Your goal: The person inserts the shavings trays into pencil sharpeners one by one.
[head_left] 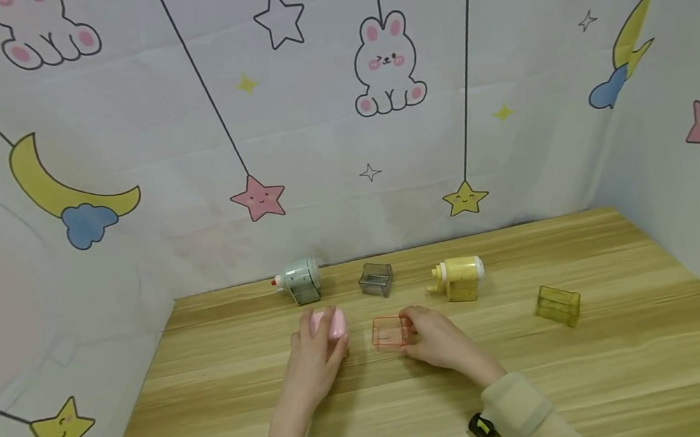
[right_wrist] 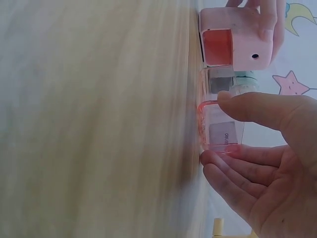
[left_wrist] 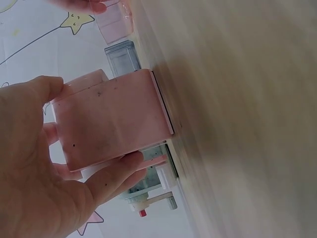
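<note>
My left hand (head_left: pixel 312 356) grips a pink crank pencil sharpener (left_wrist: pixel 111 119), thumb on one side and fingers on the other, low over the wooden table. In the right wrist view the sharpener's red-lined opening (right_wrist: pixel 218 47) and a small dark hole face the camera. To its right, my right hand (head_left: pixel 434 337) pinches a clear, red-edged shavings drawer (head_left: pixel 389 333) between thumb and fingers. The drawer is close to the table, apart from the sharpener in the head view. Part of the sharpener is hidden by the left fingers.
Behind the hands stand a pale green crank sharpener (head_left: pixel 301 279), a grey see-through drawer (head_left: pixel 375 280) and a yellow crank sharpener (head_left: pixel 462 278). A yellow-green see-through drawer (head_left: pixel 558 305) lies at the right. A patterned cloth (head_left: pixel 329 129) hangs along the table's back edge.
</note>
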### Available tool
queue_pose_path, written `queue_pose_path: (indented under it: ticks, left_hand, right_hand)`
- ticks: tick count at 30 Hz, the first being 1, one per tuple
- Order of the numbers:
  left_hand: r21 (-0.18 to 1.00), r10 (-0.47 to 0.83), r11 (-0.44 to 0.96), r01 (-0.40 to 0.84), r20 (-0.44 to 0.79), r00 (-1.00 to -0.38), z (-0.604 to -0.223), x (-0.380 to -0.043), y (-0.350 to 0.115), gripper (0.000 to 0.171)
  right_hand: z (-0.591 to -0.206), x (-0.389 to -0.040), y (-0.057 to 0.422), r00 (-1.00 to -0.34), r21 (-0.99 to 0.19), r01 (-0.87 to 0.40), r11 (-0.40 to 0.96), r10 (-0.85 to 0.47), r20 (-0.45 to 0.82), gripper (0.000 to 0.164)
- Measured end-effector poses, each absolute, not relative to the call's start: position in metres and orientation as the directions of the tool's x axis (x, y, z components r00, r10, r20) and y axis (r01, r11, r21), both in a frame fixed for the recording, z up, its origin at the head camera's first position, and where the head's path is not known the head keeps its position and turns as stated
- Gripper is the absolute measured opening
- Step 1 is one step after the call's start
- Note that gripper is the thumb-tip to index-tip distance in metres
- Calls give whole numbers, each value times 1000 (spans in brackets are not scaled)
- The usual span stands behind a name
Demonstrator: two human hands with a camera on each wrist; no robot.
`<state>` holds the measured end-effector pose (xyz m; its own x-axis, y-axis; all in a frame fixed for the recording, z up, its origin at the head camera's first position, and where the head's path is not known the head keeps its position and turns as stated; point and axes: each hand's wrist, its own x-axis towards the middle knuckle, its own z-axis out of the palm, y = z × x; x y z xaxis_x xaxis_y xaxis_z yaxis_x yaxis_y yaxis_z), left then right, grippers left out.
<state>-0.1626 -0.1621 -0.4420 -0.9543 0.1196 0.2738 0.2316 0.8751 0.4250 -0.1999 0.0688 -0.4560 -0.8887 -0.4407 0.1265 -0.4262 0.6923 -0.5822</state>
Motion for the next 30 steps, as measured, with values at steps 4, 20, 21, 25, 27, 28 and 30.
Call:
queue_pose_path:
  ticks: [4, 20, 21, 25, 27, 28, 30]
  left_hand:
    - [436, 114, 872, 221, 259, -959, -442, -163, -160, 54]
    - [428, 134, 871, 240, 264, -955, -443, -163, -152, 54]
    - [430, 133, 871, 240, 263, -956, -443, -163, -152, 54]
    - [444, 132, 863, 240, 261, -956, -441, -163, -149, 54]
    - [448, 133, 861, 240, 256, -957, -441, -163, -149, 55]
    - [447, 135, 862, 241, 255, -957, -441, -163, -148, 55]
    - [445, 138, 863, 240, 251, -958, -441, -163, -148, 55]
  right_hand:
    - [-455, -199, 67, -887, -585, -427, 690, -446, 121, 58]
    - [-455, -200, 62, -883, -597, -427, 679, -454, 117, 57]
    - [-456, -200, 62, -882, -597, -430, 677, -455, 119, 57]
    - [-457, -201, 60, -881, -596, -436, 674, -457, 127, 57]
    - [-457, -202, 60, -881, -593, -438, 676, -456, 130, 58]
    - [-457, -202, 60, -881, -592, -438, 677, -455, 130, 58]
    - [-457, -202, 59, -879, -590, -441, 676, -458, 132, 59]
